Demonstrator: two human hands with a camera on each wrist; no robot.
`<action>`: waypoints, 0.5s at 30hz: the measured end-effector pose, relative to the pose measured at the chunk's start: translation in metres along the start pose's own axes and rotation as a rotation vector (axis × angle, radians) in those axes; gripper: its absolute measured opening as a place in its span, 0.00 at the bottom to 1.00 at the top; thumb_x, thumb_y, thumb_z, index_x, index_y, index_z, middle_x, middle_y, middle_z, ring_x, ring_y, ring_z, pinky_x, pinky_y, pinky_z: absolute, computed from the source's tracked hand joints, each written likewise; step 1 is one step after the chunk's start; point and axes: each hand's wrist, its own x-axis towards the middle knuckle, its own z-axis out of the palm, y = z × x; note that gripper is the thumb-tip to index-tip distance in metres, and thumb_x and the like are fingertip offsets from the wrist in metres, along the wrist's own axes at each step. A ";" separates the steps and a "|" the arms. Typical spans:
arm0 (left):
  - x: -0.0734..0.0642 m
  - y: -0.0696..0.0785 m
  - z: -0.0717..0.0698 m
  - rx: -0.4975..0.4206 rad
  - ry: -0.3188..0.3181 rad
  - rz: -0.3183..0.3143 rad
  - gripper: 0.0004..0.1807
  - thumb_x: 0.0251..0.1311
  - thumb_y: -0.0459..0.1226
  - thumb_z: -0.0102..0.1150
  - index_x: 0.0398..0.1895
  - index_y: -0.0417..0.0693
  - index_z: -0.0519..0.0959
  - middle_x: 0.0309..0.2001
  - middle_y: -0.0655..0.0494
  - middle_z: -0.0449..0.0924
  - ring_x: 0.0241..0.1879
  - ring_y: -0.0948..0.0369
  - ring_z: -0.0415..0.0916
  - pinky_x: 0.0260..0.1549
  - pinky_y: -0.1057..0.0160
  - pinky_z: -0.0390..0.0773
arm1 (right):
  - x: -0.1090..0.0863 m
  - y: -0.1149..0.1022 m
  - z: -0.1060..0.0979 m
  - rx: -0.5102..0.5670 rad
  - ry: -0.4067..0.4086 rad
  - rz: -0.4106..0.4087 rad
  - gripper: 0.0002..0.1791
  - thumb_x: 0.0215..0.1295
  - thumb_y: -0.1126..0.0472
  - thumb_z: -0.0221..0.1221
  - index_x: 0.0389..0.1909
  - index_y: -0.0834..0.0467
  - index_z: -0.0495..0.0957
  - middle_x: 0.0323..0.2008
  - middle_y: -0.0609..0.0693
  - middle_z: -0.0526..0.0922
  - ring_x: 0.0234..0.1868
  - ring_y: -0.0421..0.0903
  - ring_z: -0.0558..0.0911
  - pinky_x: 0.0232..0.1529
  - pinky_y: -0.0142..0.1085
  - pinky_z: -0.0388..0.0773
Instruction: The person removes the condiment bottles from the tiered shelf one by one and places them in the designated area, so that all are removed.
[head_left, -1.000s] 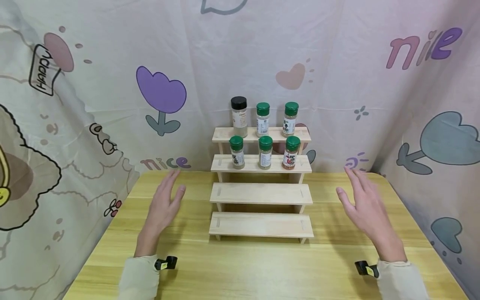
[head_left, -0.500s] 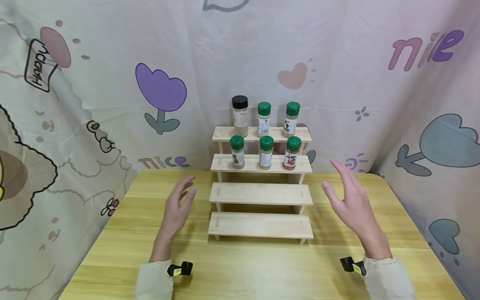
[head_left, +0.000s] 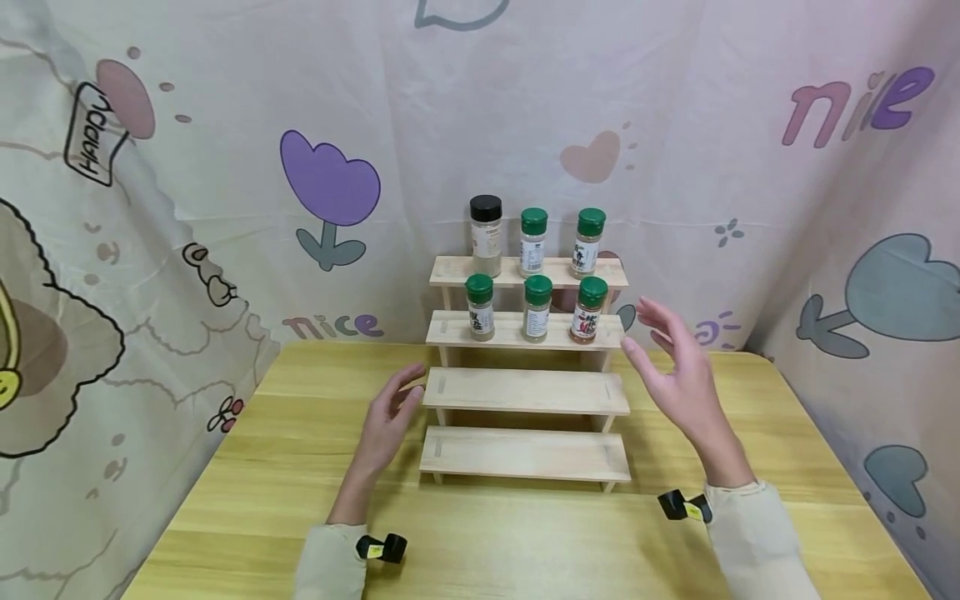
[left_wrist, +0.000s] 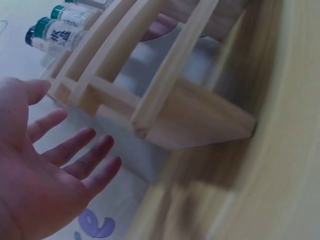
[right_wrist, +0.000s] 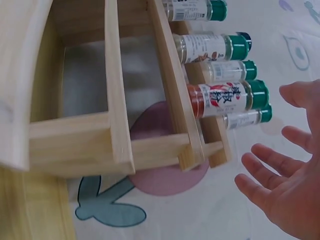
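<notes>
Toward the far edge of the surface point(head_left: 247, 483), about midway between its left and right edges, stands a wooden rack point(head_left: 525, 390) with four steps that climb away from the near edge. On the top step, a black-capped jar point(head_left: 487, 242), the tallest, stands toward the left end, a slim green-capped jar point(head_left: 533, 252) near the middle and a back right jar point(head_left: 586, 252), also green-capped, toward the right end. The step below carries a front left jar point(head_left: 481, 318), a front middle jar point(head_left: 537, 320) and a red-filled jar point(head_left: 585, 322), all upright under green caps.

Just beside the rack's left side is the left hand point(head_left: 386, 427), its grip spread and the fingers slightly bent; whether a fingertip touches the wood, I cannot tell. Off the rack's right side is the right hand point(head_left: 681, 379), nearest the red-filled jar, its grip spread too, thumb well apart from the fingers; the right wrist view shows a gap between it and the jars.

Pale sleeves point(head_left: 757, 542) cover both forearms above the near edge, with a small black device point(head_left: 382, 547) at the left wrist. Beyond the far edge hangs a whitish cloth point(head_left: 450, 125), printed with a purple flower point(head_left: 330, 185).
</notes>
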 end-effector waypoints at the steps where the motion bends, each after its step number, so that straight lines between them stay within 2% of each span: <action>1: 0.000 -0.001 0.002 -0.011 -0.003 -0.007 0.23 0.78 0.36 0.51 0.72 0.39 0.69 0.69 0.37 0.69 0.64 0.40 0.72 0.58 0.69 0.75 | 0.002 -0.001 0.001 0.019 -0.001 0.002 0.34 0.69 0.64 0.65 0.74 0.53 0.67 0.68 0.56 0.74 0.67 0.54 0.73 0.67 0.48 0.71; 9: 0.000 -0.006 0.014 -0.114 0.020 -0.112 0.25 0.77 0.38 0.53 0.73 0.42 0.68 0.69 0.40 0.69 0.62 0.42 0.74 0.52 0.59 0.82 | 0.023 -0.004 0.013 0.202 -0.015 0.045 0.32 0.71 0.66 0.63 0.74 0.57 0.67 0.65 0.57 0.76 0.65 0.56 0.75 0.64 0.37 0.74; 15: 0.000 -0.006 0.021 -0.099 0.039 -0.120 0.23 0.77 0.37 0.53 0.72 0.44 0.70 0.65 0.41 0.71 0.59 0.48 0.75 0.49 0.60 0.83 | 0.035 -0.004 0.020 0.273 -0.025 0.082 0.31 0.71 0.65 0.63 0.73 0.57 0.67 0.64 0.59 0.77 0.64 0.57 0.76 0.64 0.43 0.75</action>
